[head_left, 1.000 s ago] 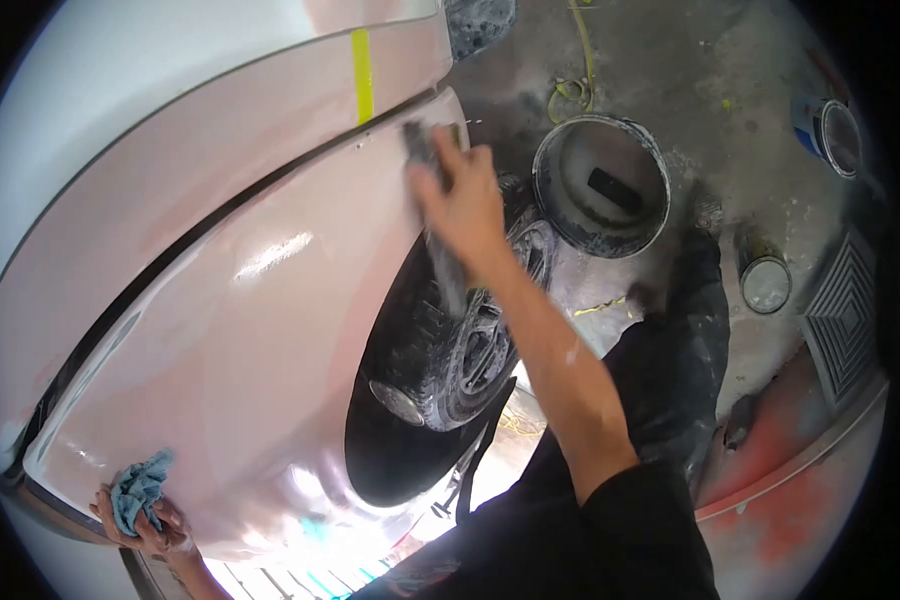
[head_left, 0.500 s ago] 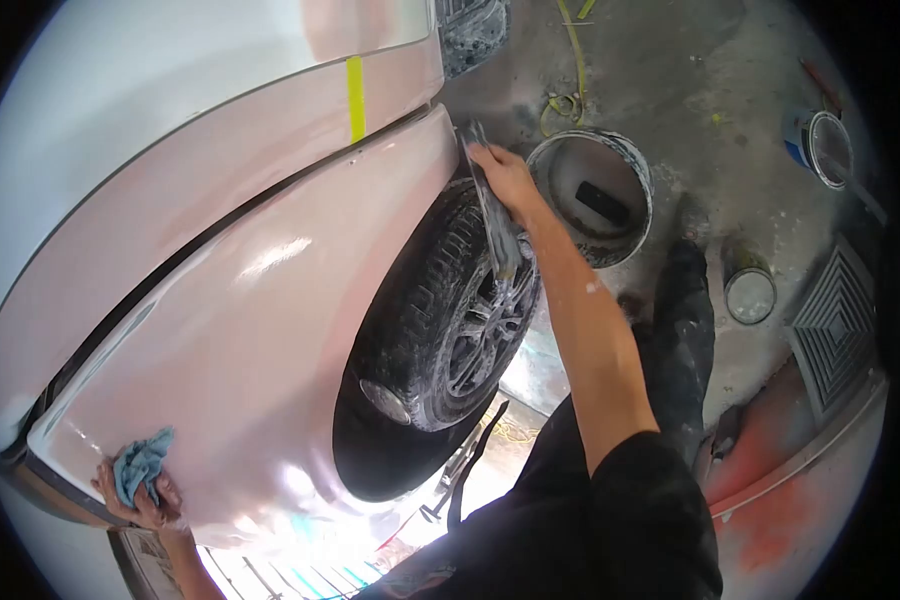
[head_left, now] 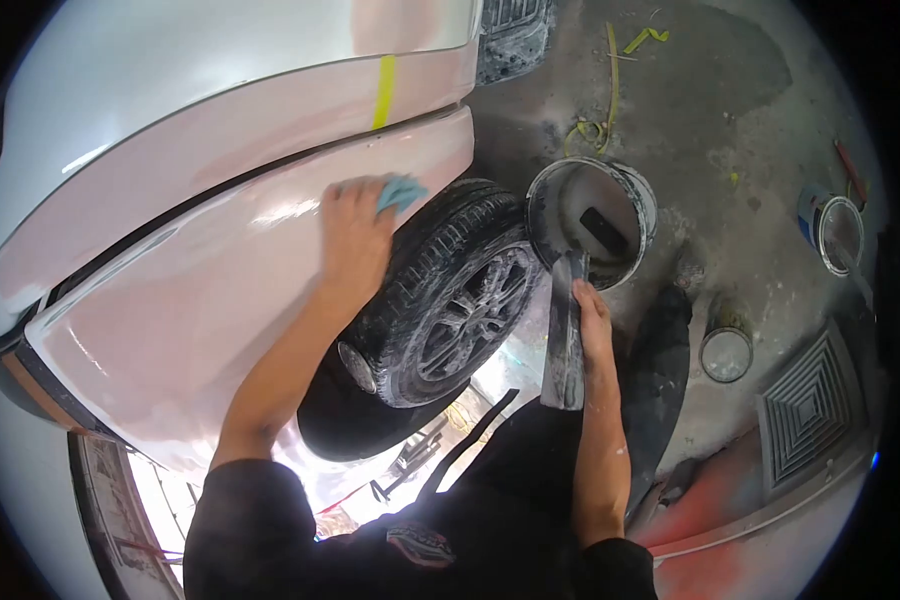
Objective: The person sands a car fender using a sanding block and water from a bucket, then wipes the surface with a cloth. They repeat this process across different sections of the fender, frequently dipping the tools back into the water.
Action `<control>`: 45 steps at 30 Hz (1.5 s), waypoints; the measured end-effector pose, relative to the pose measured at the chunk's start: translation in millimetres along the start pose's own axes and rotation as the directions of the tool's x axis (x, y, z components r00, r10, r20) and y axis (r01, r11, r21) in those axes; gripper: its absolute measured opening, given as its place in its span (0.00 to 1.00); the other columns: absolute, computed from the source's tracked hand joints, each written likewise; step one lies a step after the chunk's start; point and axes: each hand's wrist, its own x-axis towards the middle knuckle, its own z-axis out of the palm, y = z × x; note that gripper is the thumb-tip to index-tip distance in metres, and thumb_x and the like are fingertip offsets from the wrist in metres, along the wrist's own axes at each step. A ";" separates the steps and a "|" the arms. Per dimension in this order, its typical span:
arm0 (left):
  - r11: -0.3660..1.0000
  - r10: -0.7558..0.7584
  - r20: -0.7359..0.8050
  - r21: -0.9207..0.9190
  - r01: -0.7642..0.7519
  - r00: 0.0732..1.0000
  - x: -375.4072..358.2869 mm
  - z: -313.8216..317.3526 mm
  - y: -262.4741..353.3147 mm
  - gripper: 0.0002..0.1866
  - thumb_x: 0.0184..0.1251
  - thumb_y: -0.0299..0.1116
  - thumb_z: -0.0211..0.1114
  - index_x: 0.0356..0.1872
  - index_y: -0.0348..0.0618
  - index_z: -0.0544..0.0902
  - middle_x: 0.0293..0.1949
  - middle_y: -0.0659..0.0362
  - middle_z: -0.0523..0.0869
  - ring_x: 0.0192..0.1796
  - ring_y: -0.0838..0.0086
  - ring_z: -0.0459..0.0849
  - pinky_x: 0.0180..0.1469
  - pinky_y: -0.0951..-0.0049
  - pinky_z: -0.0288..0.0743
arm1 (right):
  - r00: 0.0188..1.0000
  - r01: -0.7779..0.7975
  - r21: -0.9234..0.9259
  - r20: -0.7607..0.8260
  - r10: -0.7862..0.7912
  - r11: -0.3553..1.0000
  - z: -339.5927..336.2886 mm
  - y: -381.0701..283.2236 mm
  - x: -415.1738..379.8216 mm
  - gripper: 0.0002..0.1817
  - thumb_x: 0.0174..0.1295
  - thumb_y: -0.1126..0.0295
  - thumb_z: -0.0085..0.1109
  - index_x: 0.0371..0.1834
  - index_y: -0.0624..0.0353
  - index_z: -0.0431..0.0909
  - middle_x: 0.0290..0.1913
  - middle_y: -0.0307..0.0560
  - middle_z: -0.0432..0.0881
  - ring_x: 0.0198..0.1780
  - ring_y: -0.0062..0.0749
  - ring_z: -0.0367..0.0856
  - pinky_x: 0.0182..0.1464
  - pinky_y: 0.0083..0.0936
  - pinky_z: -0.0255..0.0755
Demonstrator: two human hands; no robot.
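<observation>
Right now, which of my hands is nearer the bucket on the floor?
Right. Your right hand, holding a long grey block, is just below the bucket in view; your left hand, with a blue cloth, is farther off at the pinkish car panel.

We look down on a grey concrete floor (head_left: 690,130), smudged and speckled with pale spots, with a darker stain (head_left: 740,45) spreading near the top. Yellow strips (head_left: 613,80) lie loose across it. Towards the right we see a square grille (head_left: 810,410) of nested ridges, just beside a pale surface (head_left: 770,570) blotched with red. At the lower left, we meet strong white light (head_left: 170,500), crossed by thin dark lines and washed out in places.
</observation>
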 end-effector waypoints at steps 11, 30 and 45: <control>0.977 -0.175 0.213 -0.083 0.197 0.961 98.1 196.3 88.9 0.13 0.66 0.32 0.62 0.45 0.43 0.91 0.60 0.51 0.80 0.64 0.55 0.75 0.76 0.44 0.59 | 0.981 -0.115 0.027 -0.157 0.118 0.993 -87.0 26.0 28.5 0.33 0.75 0.49 0.60 0.68 0.71 0.78 0.61 0.53 0.86 0.64 0.36 0.81 0.71 0.28 0.68; -0.123 -0.210 0.631 -0.775 0.620 0.747 -123.1 221.6 311.7 0.18 0.68 0.28 0.66 0.59 0.42 0.86 0.58 0.41 0.83 0.59 0.44 0.83 0.65 0.54 0.75 | 0.988 -0.028 -0.095 -0.152 0.013 0.995 27.6 -38.7 -28.1 0.24 0.77 0.50 0.61 0.60 0.59 0.84 0.49 0.38 0.86 0.48 0.23 0.82 0.54 0.24 0.75; -0.334 -0.508 0.518 -0.855 0.396 0.688 96.6 406.1 416.7 0.24 0.59 0.29 0.67 0.59 0.35 0.85 0.54 0.40 0.86 0.61 0.44 0.83 0.65 0.52 0.75 | 0.974 -0.118 -0.609 0.083 0.210 0.784 -21.4 -122.0 130.6 0.30 0.72 0.58 0.68 0.72 0.63 0.77 0.53 0.39 0.84 0.52 0.19 0.78 0.57 0.20 0.71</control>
